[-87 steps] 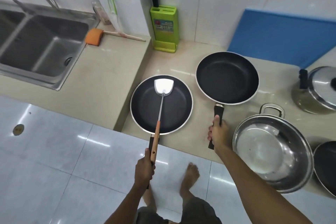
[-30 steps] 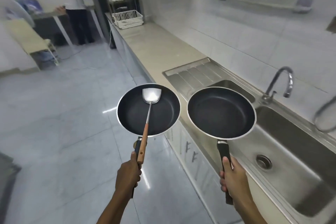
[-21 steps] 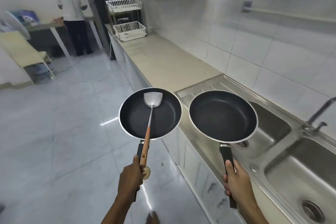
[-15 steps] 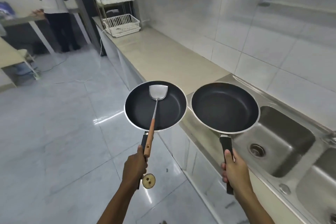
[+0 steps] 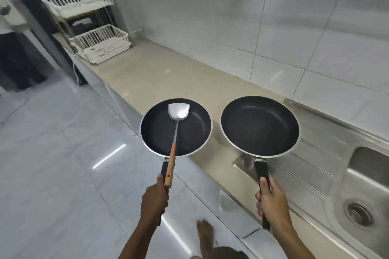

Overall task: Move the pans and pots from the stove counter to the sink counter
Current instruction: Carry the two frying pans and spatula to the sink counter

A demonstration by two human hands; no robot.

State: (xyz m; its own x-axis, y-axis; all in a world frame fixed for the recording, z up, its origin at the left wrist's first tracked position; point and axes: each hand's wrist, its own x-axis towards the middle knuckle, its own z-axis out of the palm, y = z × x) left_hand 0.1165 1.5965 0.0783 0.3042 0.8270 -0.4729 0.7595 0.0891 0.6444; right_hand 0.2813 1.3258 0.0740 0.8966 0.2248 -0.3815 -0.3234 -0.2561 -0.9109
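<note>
Two pans: both black non-stick frying pans, both held in the air, side by side with a gap between rims.
Left hand point(image 5: 154, 201): fist closed around the black handle of the left frying pan point(image 5: 176, 127), and it pins the wooden handle of a spatula point(image 5: 176, 126) against that handle too.
Spatula: steel blade lies flat inside the left pan near the far rim, shaft runs back over the near rim to the hand.
Left pan position: hangs over the front edge of the sink counter point(image 5: 168, 78), partly over the floor point(image 5: 52, 153).
Right hand point(image 5: 271, 202): closed on the black handle of the right frying pan point(image 5: 260, 126), thumb along the top.
Right pan position: over the counter, above the steel drainboard point(image 5: 328, 132) of the sink point(image 5: 362, 195); pan interior holds nothing.
Counter far end: white two-tier dish rack point(image 5: 90, 25), well apart from the pans.
Bottom of view: one bare foot point(image 5: 205, 233) on the floor.
</note>
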